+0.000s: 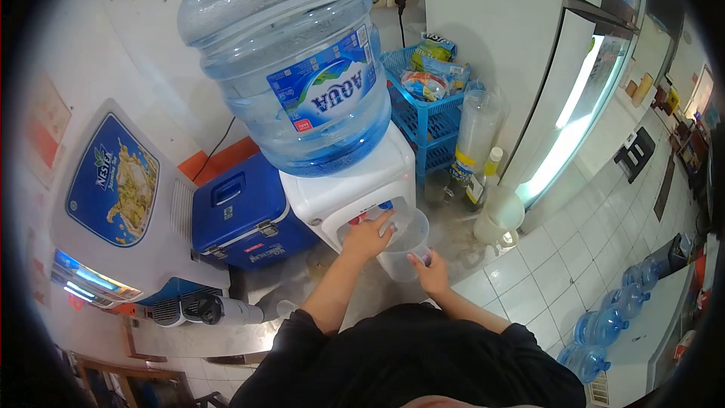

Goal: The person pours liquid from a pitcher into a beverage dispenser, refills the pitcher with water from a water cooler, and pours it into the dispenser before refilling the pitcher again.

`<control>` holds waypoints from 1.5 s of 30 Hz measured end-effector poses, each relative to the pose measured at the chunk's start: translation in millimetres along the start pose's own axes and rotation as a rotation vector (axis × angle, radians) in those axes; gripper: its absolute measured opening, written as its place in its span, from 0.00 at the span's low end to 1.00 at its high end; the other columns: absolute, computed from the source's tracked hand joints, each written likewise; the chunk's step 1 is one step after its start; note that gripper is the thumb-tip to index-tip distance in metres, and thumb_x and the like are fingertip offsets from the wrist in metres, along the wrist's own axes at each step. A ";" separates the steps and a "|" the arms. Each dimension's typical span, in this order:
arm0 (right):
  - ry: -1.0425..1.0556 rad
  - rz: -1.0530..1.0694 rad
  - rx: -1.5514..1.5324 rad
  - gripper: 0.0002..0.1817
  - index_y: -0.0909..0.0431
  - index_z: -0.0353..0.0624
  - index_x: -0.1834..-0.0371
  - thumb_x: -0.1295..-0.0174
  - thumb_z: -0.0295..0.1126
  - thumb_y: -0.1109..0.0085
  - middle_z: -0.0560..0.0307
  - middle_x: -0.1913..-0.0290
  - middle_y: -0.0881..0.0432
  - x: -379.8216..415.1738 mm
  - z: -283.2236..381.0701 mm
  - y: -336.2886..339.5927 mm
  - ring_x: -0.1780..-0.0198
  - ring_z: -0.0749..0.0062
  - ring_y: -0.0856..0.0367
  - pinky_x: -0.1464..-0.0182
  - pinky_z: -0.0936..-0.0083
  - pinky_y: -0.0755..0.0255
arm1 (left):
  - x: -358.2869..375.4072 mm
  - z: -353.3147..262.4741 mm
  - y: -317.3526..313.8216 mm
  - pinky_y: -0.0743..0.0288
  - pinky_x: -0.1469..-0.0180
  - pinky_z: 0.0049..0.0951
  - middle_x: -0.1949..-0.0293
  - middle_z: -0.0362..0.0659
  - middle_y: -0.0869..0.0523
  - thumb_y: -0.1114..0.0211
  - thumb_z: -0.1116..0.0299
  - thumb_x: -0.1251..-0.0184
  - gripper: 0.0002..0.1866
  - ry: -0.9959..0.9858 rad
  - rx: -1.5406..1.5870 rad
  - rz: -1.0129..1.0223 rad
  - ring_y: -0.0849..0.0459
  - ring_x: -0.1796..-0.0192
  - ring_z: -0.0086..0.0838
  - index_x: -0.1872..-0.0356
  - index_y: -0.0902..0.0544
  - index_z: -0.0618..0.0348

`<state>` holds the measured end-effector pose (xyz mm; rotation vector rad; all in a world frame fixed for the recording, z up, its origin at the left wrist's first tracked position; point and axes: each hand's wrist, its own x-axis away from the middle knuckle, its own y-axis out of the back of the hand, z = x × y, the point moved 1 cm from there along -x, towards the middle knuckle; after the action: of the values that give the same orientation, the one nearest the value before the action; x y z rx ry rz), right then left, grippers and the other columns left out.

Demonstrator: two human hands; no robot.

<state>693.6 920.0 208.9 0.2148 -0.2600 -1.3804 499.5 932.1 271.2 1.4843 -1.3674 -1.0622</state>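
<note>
A white water dispenser (pixel 317 196) stands in front of me with a large blue AQUA water bottle (pixel 302 68) upside down on top. My left hand (pixel 368 236) is at the front of the dispenser, its fingers bent around the tap area just below the blue tap (pixel 387 205). The red tap (pixel 355 219) shows beside my knuckles. My right hand (pixel 431 272) grips a clear plastic pitcher (pixel 404 263) at its side. The pitcher is tilted under the taps, its opening close to my left fingertips.
A blue cooler box (pixel 253 215) and a Nestea drink machine (pixel 121 196) stand to the left. Behind are a blue basket rack (pixel 423 109) with packets, a bottle (pixel 483 177) and a translucent jug (pixel 500 215). A display fridge (pixel 540 136) is at right, empty gallon bottles (pixel 600 329) lower right.
</note>
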 end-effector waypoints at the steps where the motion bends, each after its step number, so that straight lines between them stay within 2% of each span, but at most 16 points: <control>1: 0.005 0.001 -0.002 0.15 0.24 0.35 0.66 0.45 0.37 0.34 0.62 0.75 0.23 -0.2 -2.8 -0.6 0.73 0.82 0.31 0.69 0.79 0.33 | 0.5 -1.3 0.2 0.24 0.58 0.45 0.67 0.58 0.18 0.50 0.48 0.37 0.23 0.008 0.023 -0.031 0.17 0.63 0.50 0.40 0.31 0.31; 6: -0.008 0.030 -0.104 0.15 0.23 0.34 0.65 0.45 0.37 0.35 0.62 0.74 0.22 1.6 5.4 1.8 0.72 0.82 0.29 0.68 0.79 0.32 | 2.6 -8.1 10.3 0.24 0.57 0.45 0.66 0.59 0.18 0.50 0.48 0.37 0.23 0.042 0.081 -0.043 0.17 0.62 0.50 0.40 0.31 0.32; 10: -0.015 0.065 -0.057 0.15 0.22 0.34 0.64 0.44 0.37 0.35 0.62 0.74 0.21 1.5 13.4 6.6 0.72 0.83 0.29 0.68 0.80 0.32 | 3.0 -9.6 12.4 0.24 0.57 0.45 0.66 0.58 0.17 0.49 0.49 0.37 0.23 0.047 0.095 -0.033 0.17 0.62 0.50 0.40 0.30 0.33; 15: -0.001 0.083 -0.145 0.15 0.22 0.35 0.63 0.44 0.37 0.35 0.62 0.74 0.21 3.0 16.5 7.8 0.72 0.82 0.29 0.68 0.79 0.32 | 2.6 -7.0 8.1 0.24 0.57 0.45 0.67 0.58 0.17 0.49 0.49 0.37 0.23 0.035 0.101 -0.062 0.17 0.62 0.50 0.41 0.30 0.33; 19: -0.004 0.039 -0.088 0.15 0.22 0.35 0.63 0.44 0.37 0.35 0.62 0.74 0.21 3.8 15.7 5.4 0.73 0.82 0.29 0.68 0.79 0.32 | 2.3 -3.5 3.1 0.24 0.57 0.45 0.67 0.58 0.18 0.49 0.50 0.37 0.22 0.006 0.093 -0.103 0.18 0.62 0.50 0.41 0.30 0.32; 21: 0.038 0.012 -0.132 0.21 0.23 0.33 0.65 0.46 0.44 0.35 0.56 0.79 0.25 3.0 12.1 3.6 0.77 0.76 0.32 0.73 0.73 0.35 | 1.3 -2.4 2.2 0.24 0.57 0.45 0.67 0.58 0.18 0.49 0.50 0.38 0.22 -0.030 0.083 -0.131 0.18 0.62 0.50 0.41 0.30 0.32; 22: 0.038 0.009 -0.133 0.21 0.23 0.33 0.65 0.46 0.44 0.35 0.56 0.79 0.25 2.8 9.9 4.4 0.77 0.76 0.32 0.73 0.73 0.35 | 1.1 -1.8 0.9 0.24 0.57 0.45 0.67 0.58 0.18 0.49 0.49 0.37 0.22 -0.010 0.085 -0.114 0.18 0.62 0.50 0.41 0.30 0.32; 24: -0.014 0.045 0.015 0.15 0.22 0.35 0.63 0.44 0.37 0.36 0.62 0.75 0.21 2.4 12.1 7.5 0.73 0.82 0.29 0.69 0.79 0.32 | 1.1 -2.5 0.8 0.24 0.57 0.46 0.67 0.58 0.18 0.49 0.49 0.37 0.23 0.007 0.087 -0.095 0.18 0.62 0.51 0.40 0.31 0.32; 30: -0.009 0.050 0.049 0.15 0.22 0.35 0.62 0.43 0.38 0.37 0.61 0.73 0.21 -2.8 -4.3 1.4 0.72 0.81 0.28 0.67 0.78 0.32 | -0.9 0.6 -2.6 0.25 0.57 0.46 0.68 0.58 0.18 0.50 0.49 0.38 0.23 -0.016 0.083 -0.067 0.18 0.62 0.51 0.40 0.32 0.32; 37: 0.000 0.059 0.015 0.16 0.23 0.35 0.62 0.43 0.38 0.37 0.60 0.72 0.20 -0.4 -6.6 2.6 0.70 0.81 0.27 0.65 0.79 0.32 | 1.8 -8.5 7.0 0.26 0.53 0.46 0.64 0.59 0.18 0.50 0.49 0.37 0.24 0.049 0.111 -0.001 0.19 0.58 0.52 0.39 0.33 0.33; 39: 0.069 0.015 -0.079 0.27 0.24 0.32 0.64 0.46 0.51 0.38 0.46 0.77 0.24 -1.8 -9.9 -0.7 0.76 0.62 0.28 0.70 0.66 0.33 | 1.7 -9.8 8.5 0.27 0.52 0.46 0.63 0.60 0.18 0.50 0.49 0.37 0.24 0.052 0.112 0.007 0.19 0.57 0.53 0.38 0.33 0.33; 45: 0.065 -0.040 -0.008 0.29 0.24 0.32 0.66 0.46 0.54 0.40 0.48 0.78 0.24 -1.1 -8.8 -3.1 0.76 0.61 0.29 0.71 0.65 0.34 | 3.5 -17.2 20.0 0.29 0.48 0.47 0.58 0.60 0.19 0.50 0.50 0.37 0.24 0.124 0.152 0.116 0.21 0.52 0.55 0.38 0.34 0.33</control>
<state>693.2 920.4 199.5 0.2585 -0.1968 -1.4113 510.3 928.0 295.1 1.5333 -1.4533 -0.7949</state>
